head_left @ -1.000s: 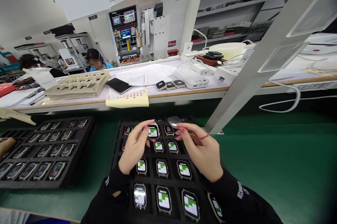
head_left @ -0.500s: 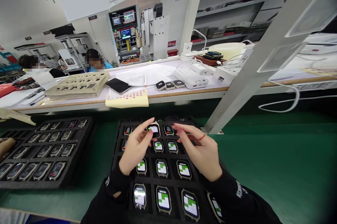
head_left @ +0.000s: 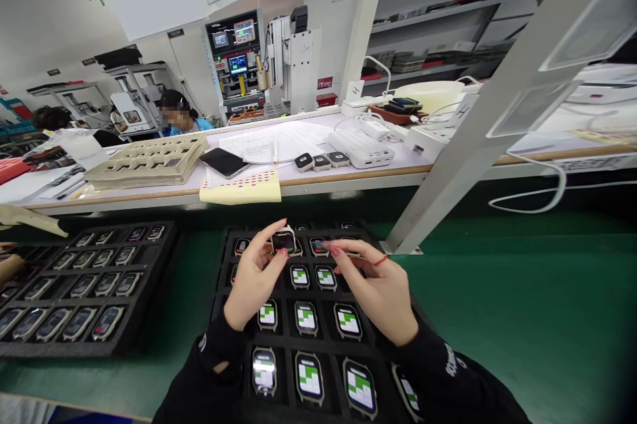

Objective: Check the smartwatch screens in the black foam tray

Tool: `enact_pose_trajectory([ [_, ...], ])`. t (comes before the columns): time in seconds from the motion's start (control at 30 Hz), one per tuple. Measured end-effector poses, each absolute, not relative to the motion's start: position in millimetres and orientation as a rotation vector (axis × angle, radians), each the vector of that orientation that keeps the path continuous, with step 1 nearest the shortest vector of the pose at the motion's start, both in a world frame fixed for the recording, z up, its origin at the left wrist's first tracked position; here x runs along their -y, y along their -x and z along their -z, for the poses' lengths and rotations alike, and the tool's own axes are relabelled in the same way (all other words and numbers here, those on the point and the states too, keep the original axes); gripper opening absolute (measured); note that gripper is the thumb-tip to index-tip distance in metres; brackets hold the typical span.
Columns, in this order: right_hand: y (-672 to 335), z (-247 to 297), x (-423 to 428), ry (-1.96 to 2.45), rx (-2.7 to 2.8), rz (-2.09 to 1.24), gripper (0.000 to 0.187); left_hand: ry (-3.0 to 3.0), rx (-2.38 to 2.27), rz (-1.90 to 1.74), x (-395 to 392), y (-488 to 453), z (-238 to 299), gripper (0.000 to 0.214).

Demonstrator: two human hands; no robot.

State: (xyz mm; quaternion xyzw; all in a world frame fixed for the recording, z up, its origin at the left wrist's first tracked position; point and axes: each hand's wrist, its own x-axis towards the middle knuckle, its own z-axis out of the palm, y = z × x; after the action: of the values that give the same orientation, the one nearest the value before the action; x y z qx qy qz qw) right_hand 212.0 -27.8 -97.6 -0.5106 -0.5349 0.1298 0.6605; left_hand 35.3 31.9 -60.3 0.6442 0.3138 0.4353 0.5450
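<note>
My left hand (head_left: 253,275) is closed on a smartwatch (head_left: 284,243), pinched by its edges between thumb and fingers above the tray. The watch has no strap, and its screen now looks mostly dark. My right hand (head_left: 381,281) hovers to the right of it, apart from the watch, with thumb and forefinger pressed close together. Whether anything is between those fingertips I cannot make out. Below both hands lies a black foam tray (head_left: 286,343) of smartwatches in separate pockets. Several, such as one watch (head_left: 305,318), show green and white screens.
Another black tray (head_left: 149,304) of watches lies to the left, with a co-worker's hand (head_left: 10,268) at its edge. A slanted metal post (head_left: 448,145) rises at the right. On the shelf are a phone (head_left: 223,162), a beige tray (head_left: 149,162) and a white charger (head_left: 361,147).
The held watch has tilted and moved slightly left, and its lit screen has gone mostly dark. My right thumb and forefinger have drawn closer together.
</note>
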Motion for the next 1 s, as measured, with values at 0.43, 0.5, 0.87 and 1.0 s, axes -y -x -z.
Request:
enact_pose_trajectory([
  [0.43,-212.4,100.5,26.3,1.11,1.234,-0.317,0.014,-1.581,-0.746,-1.08,-33.7,-35.8,63.3,0.047],
  [0.5,-212.1,99.6,25.8,1.104,1.233,-0.31,0.015,-1.586,-0.745,-1.083,-33.8,-35.7,63.2,0.047],
  [0.87,-211.9,99.9,27.3,1.098,1.24,-0.323,0.014,-1.601,-0.782,-1.094,-33.2,-35.8,62.8,0.046],
  [1.0,-211.9,99.5,27.3,1.094,1.239,-0.329,0.012,-1.587,-0.804,-1.073,-32.9,-34.8,61.0,0.04],
])
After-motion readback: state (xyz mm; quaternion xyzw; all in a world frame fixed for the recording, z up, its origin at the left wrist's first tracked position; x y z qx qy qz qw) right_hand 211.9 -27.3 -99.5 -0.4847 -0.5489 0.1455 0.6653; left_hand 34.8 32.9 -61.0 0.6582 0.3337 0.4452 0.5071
